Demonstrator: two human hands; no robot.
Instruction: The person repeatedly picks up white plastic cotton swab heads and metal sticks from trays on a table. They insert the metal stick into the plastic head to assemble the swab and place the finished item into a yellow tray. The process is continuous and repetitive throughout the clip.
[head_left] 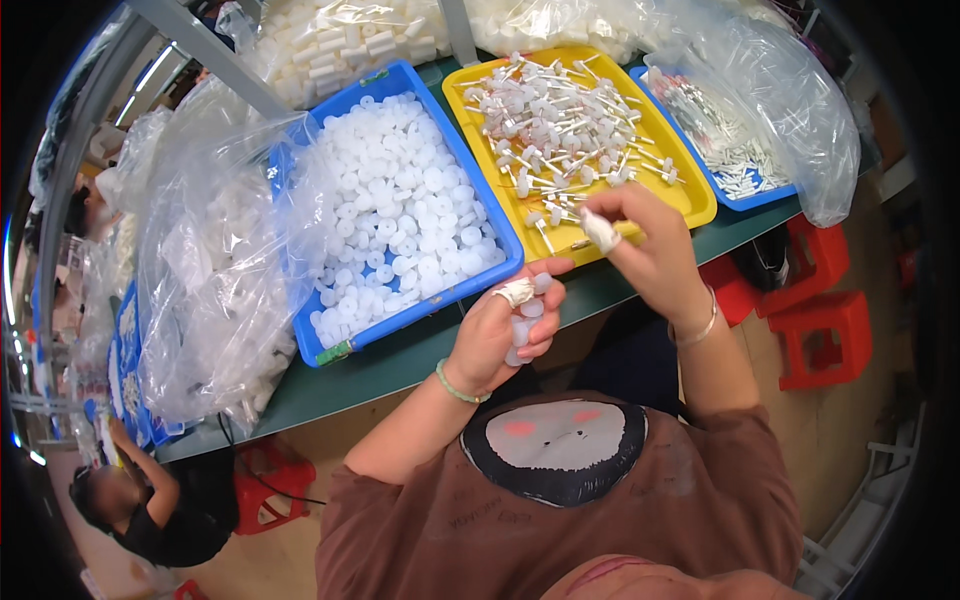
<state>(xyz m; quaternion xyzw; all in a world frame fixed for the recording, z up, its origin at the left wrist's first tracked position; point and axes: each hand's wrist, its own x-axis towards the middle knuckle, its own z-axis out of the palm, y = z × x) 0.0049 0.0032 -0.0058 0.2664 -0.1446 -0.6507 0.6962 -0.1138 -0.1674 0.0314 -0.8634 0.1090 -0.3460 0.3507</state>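
Note:
Several translucent white plastic discs (521, 328) lie in the curled fingers of my left hand (480, 345), just off the front edge of the blue and yellow trays. White tape wraps its thumb. My right hand (655, 255) hovers over the near right part of the yellow tray (690, 208), its thumb, also taped in white, and forefinger closed together. Whatever may be between those fingertips is too small to make out. In the yellow tray is a heap of thin white sticks with discs on them (560, 120). More loose discs (400, 200) fill the blue tray (410, 330) on the left.
A smaller blue tray (755, 200) at the right holds short white rods under clear plastic. Large clear bags (215, 250) crowd the left and back of the green table (370, 385). Red stools (825, 340) stand at the right. Another person (165, 505) works at the far left.

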